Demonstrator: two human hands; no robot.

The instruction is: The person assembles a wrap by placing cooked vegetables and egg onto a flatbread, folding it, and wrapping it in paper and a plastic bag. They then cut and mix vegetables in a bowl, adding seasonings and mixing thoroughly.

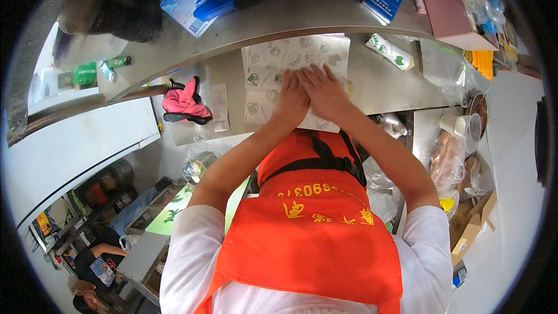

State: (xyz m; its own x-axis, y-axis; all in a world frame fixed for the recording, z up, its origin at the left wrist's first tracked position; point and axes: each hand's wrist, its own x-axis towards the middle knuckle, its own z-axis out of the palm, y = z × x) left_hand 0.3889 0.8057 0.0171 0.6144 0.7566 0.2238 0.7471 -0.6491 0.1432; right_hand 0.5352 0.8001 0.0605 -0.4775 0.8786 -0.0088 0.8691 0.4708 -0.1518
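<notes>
A stack of white wrapping paper printed with green and grey designs (pixel 261 59) lies on the lower metal counter in front of me. My left hand (pixel 293 99) rests on the paper, fingers stretched away from my body. Beside it, my right hand (pixel 328 93) is also on the paper, slightly overlapping the left. Its fingers are spread and look a little blurred. Neither hand visibly grips anything, though the area beneath the palms is hidden. The sheet's near edge reaches the red apron (pixel 309 244) I wear.
A paper-wrapped roll (pixel 389 52) lies right of the stack. On the left are a printed slip (pixel 220 107) and a pink-and-black glove (pixel 185 100). A raised metal shelf (pixel 296 8) overhangs the counter's far side. Another person (pixel 98 257) is at lower left.
</notes>
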